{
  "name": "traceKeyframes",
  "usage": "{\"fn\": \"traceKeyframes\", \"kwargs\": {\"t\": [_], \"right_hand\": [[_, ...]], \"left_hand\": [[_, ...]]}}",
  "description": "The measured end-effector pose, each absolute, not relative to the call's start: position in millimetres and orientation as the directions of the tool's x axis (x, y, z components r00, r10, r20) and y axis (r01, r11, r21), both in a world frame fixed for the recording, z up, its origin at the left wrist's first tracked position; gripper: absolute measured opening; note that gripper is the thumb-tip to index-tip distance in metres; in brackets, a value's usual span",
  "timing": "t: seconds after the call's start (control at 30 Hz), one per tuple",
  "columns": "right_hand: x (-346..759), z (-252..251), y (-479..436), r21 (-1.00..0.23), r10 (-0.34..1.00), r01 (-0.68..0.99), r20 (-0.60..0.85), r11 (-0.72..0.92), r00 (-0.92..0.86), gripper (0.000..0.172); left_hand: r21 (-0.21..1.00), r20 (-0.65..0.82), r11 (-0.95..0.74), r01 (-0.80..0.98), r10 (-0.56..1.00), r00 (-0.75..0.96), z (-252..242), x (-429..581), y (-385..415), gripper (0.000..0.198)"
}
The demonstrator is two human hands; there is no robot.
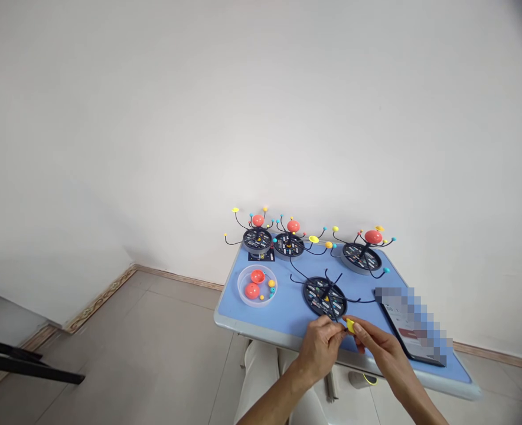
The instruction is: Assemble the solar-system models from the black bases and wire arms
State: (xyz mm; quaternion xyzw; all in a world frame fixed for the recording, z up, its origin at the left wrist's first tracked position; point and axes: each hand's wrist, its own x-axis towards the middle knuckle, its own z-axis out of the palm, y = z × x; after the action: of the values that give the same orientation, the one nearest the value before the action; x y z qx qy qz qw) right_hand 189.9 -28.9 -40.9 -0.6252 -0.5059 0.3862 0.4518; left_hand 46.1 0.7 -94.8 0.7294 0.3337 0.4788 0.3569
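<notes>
Yellow piece point(350, 325) pinched by right hand point(380, 342); left hand point(319, 347), just beside, grasps black rod point(334, 311).

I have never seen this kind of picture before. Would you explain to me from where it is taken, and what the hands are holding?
No machine works here: these are a person's bare hands, seen by a camera worn on the head, looking forward and down. The right hand holds a yellow piece. The left hand is close beside it; what it grips is too small to tell. On the blue table, a model with bare black arms lies nearest. Three models with coloured balls stand behind. A clear bowl holds red halves and small balls; a tablet, partly blurred, lies at right.
</notes>
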Motion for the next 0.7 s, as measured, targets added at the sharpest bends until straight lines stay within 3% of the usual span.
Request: {"fn": "traceKeyframes", "kwargs": {"t": [0.23, 0.5, 0.6, 0.7], "right_hand": [[200, -35, -22, -0.858, 0.996, 0.509, 0.093, 0.073, 0.015, 0.057], [209, -14, -12, -0.594, 0.934, 0.73, 0.117, 0.338, -0.337, 0.031], [208, -7, -11, -0.581, 0.922, 0.732, 0.091, 0.356, -0.376, 0.03], [210, -3, -10, -0.642, 0.954, 0.72, 0.061, 0.264, -0.295, 0.039]], "left_hand": [[0.845, 0.464, -0.521, 0.121, 0.826, 0.319, -97, 47, 3, 0.024], [0.826, 0.48, -0.549, 0.13, 0.805, 0.35, -94, 46, 6, 0.023], [0.83, 0.465, -0.537, 0.152, 0.816, 0.343, -94, 45, 6, 0.022], [0.829, 0.461, -0.533, 0.166, 0.821, 0.337, -95, 44, 6, 0.022]]}}
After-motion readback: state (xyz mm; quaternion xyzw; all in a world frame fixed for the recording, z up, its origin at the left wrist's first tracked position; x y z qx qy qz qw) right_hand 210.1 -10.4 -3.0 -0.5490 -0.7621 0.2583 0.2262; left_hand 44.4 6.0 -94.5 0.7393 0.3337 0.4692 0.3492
